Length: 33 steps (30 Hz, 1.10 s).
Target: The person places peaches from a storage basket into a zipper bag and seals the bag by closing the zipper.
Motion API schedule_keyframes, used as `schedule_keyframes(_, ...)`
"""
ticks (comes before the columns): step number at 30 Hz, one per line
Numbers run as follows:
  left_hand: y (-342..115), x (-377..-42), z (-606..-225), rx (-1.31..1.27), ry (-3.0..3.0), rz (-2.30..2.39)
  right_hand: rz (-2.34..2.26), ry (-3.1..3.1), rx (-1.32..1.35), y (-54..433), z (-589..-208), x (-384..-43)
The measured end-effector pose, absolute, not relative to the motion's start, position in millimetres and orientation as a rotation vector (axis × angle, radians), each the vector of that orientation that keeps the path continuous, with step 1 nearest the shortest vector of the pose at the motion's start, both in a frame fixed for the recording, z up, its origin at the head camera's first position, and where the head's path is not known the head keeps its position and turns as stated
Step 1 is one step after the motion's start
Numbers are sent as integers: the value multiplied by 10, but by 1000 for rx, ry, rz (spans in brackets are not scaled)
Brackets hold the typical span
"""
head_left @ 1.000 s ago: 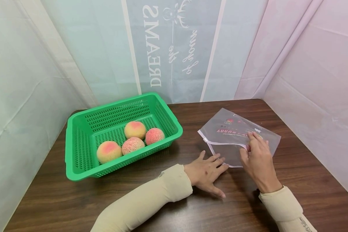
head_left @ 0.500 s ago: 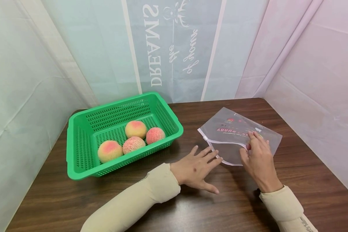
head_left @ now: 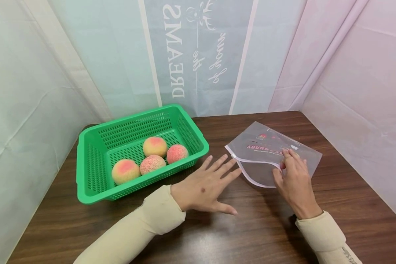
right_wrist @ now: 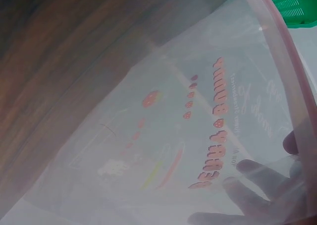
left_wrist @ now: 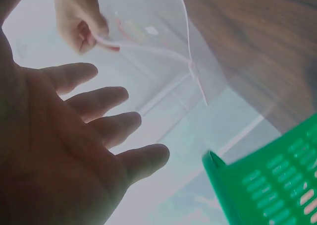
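A clear zip bag (head_left: 260, 141) with pink lettering lies on the right of the table, its mouth gaping toward the near side. At the near part of that mouth, my right hand (head_left: 295, 183) pinches the upper edge; through the film in the right wrist view, the fingers (right_wrist: 257, 178) show. My left hand (head_left: 202, 185) is spread flat above the table between the bag and the green basket (head_left: 81, 165), holding nothing. Several peaches sit in the basket, among them a yellow-pink peach (head_left: 125, 171) and a speckled one, the peach (head_left: 153, 165).
The dark wooden table (head_left: 217, 242) carries the basket on its left. A printed cloth (head_left: 201, 55) hangs along the back edge, with pale sheets such as the right-hand sheet (head_left: 366, 110) at both sides.
My left hand has left the bag's lower lip and moved left toward the basket, fingers spread. My right hand keeps its place on the bag, whose mouth now bows wider.
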State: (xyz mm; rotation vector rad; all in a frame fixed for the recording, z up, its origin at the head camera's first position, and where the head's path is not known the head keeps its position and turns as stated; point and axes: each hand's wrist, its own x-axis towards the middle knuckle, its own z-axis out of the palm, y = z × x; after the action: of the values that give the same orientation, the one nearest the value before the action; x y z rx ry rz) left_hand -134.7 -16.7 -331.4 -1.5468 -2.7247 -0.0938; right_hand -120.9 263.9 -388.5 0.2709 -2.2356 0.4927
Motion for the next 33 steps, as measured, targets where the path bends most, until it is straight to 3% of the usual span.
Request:
schedule_keyframes(21, -524, -1369, -3197, -1483, -2626, -206, 483, -2253, 292, 2644, -3885, -1216)
schedule_keyframes(33, -645, -1319, -3083, -1410, -2592, 2, 489, -2251, 298, 2623, -3867, -1222)
